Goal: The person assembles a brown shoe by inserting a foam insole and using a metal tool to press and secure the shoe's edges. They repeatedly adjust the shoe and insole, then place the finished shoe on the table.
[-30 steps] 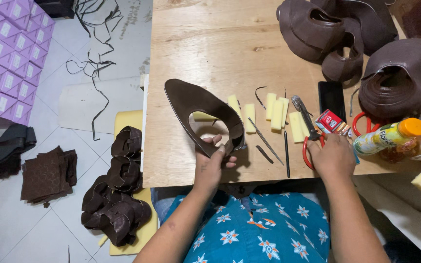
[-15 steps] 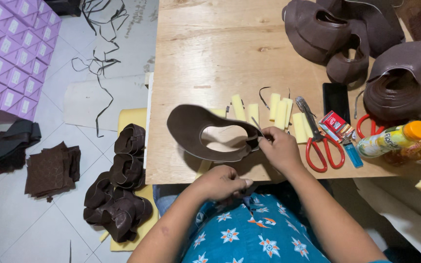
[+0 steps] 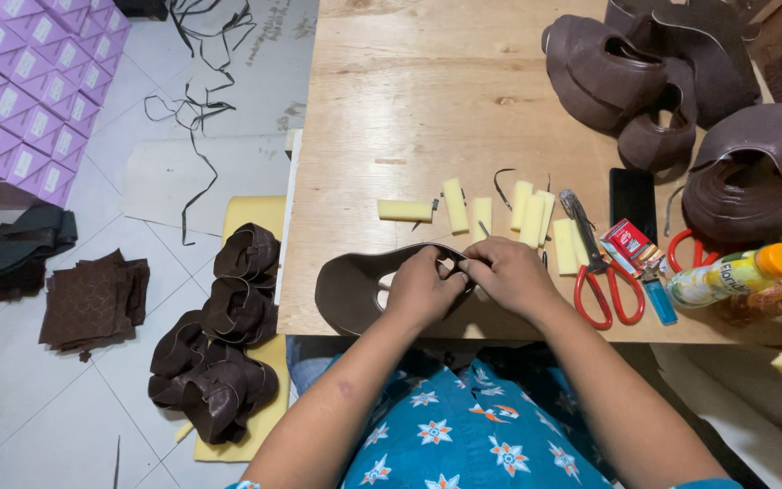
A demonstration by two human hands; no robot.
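the table (image 3: 391,91) fills the top of the view, bare plywood across its far left part. far right corner: a heap of brown leather uppers (image 3: 672,81), unmoved since a second ago. down on the floor by the table's left edge, more brown pieces are piled on a yellow foam sheet (image 3: 251,213), with purple boxes (image 3: 11,91) stacked further left.

now the piece in hand: the brown upper (image 3: 355,290) sits at the table's near edge, left of centre, lower and flatter than a second ago, when it stood tipped up under the left hand alone. the left hand (image 3: 420,290) is closed on its inner rim, fingers curled over the cut-out. the right hand (image 3: 504,273), which a second ago was over by the scissors, has come across and now pinches the same rim, touching the left hand.

behind the hands, a row of yellow foam blocks (image 3: 454,205) lies mid-table, same as before. right of them, red scissors (image 3: 601,290) lie free near the edge, then a small red box (image 3: 628,241), a blue lighter (image 3: 658,297) and a yellow bottle (image 3: 735,273) with an orange cap, on its side by the right edge.
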